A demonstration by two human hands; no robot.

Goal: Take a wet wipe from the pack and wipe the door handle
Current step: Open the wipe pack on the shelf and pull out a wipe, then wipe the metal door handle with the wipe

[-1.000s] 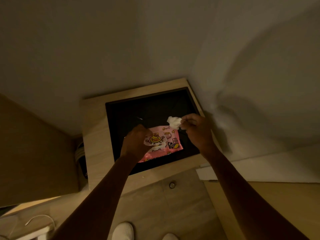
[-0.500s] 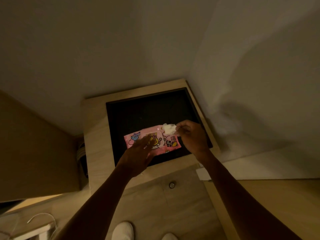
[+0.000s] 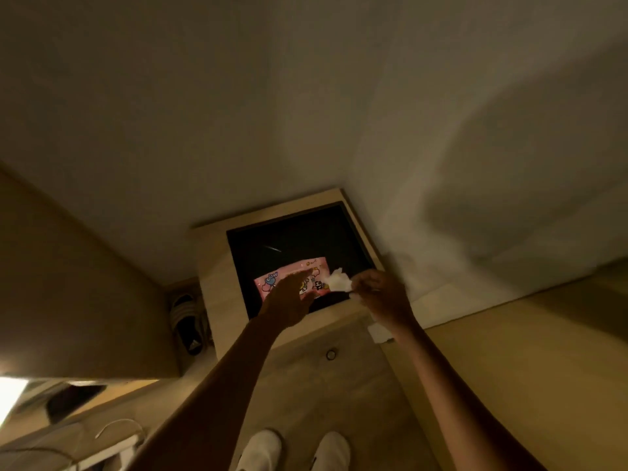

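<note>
A pink wet-wipe pack (image 3: 272,282) with cartoon print lies on the black top of a small wooden cabinet (image 3: 217,283). My left hand (image 3: 289,300) hovers over the pack with fingers stretched out, covering its middle; whether it touches the pack I cannot tell. My right hand (image 3: 380,294) pinches a crumpled white wet wipe (image 3: 337,281) just right of the pack, near the cabinet's front right corner. No door handle is in view.
Plain walls meet in a corner behind the cabinet. Dark sandals (image 3: 187,321) sit in the gap to its left, beside a wooden panel (image 3: 74,300). A round drain (image 3: 331,354) is in the floor, my white shoes (image 3: 261,450) below, a white cable (image 3: 115,430) at lower left.
The left hand let go of the pack and opened flat above it. The right hand drew the wipe free and slightly right. The camera tilted, shifting the cabinet.
</note>
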